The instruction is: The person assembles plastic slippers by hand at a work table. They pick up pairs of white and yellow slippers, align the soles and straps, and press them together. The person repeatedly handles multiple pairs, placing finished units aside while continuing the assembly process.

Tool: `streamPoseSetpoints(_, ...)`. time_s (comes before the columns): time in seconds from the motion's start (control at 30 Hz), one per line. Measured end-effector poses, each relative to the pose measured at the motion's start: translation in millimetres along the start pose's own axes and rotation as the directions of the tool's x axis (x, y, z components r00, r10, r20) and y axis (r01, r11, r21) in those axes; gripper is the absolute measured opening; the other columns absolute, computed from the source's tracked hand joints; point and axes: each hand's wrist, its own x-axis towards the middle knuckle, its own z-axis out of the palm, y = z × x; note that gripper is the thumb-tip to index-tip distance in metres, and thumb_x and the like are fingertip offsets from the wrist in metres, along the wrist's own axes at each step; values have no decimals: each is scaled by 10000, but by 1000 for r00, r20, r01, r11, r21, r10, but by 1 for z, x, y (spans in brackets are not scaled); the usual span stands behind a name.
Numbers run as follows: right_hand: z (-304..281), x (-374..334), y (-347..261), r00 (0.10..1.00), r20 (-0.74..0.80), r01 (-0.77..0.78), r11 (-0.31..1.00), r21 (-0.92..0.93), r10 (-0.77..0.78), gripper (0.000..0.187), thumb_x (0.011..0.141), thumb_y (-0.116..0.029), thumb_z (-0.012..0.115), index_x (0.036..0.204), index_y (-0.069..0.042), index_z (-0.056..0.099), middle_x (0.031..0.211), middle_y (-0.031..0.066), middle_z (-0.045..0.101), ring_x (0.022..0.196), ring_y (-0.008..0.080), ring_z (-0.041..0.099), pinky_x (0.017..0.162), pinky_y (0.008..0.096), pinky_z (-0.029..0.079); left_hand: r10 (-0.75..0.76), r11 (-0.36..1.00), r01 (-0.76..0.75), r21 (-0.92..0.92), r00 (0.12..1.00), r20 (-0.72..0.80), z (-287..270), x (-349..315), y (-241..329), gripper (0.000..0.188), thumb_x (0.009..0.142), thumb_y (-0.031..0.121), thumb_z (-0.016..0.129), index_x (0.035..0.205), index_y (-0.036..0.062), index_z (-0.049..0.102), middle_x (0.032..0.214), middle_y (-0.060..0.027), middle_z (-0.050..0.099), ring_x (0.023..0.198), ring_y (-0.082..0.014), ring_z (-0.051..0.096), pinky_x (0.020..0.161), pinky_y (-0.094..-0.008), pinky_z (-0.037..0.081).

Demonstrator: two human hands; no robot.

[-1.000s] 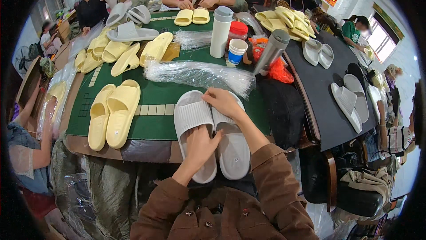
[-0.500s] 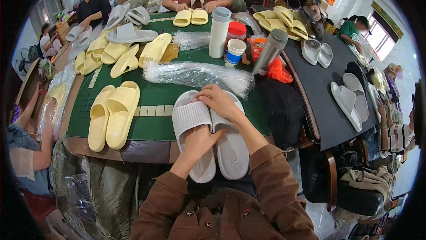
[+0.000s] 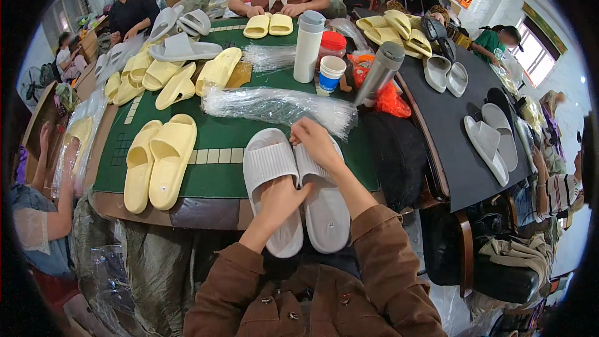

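Observation:
A pair of grey slide slippers, the left one (image 3: 272, 156) and the right one (image 3: 329, 212), lies side by side with heels past the table's near edge. My left hand (image 3: 279, 198) reaches into the left slipper, its fingers hidden under the ribbed strap and its thumb across to the right slipper's inner edge. Over the right slipper's strap, my right hand (image 3: 316, 142) is closed with fingertips together beside the gap between the straps. Whatever it pinches is too small to tell. A bundle of clear plastic ties (image 3: 281, 105) lies just beyond.
Yellow slippers (image 3: 159, 162) stand at left, with more yellow and grey ones piled behind. A white bottle (image 3: 309, 47), a paper cup (image 3: 331, 74), a red-lidded jar (image 3: 332, 44) and a steel flask (image 3: 382, 72) stand beyond the ties. Several people work around the tables.
My right hand has drawn slightly right, off the left slipper's strap, and its fingers have curled closer together. My left hand and the grey slippers have barely moved.

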Motion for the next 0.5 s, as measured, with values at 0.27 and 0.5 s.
streamPoseSetpoints(0.27,0,-4,-10,997,61,53,991,-126,-45,257,924,-237,588,869,13,608,747,91,666,687,154,628,655,304,493,179,981,-178,74,984,-2,-14,-20,-6,642,827,397,670,1224,-62,461,1201,-306,522,1054,-469,548,877,-499,450)
streamPoseSetpoints(0.5,-2,-7,-6,997,-18,76,990,-120,-78,211,882,-201,641,849,6,629,733,88,658,674,152,616,635,304,482,221,973,-228,-48,968,-119,-71,-39,42,211,848,210,659,978,44,660,868,-115,669,815,-308,657,724,-407,516)
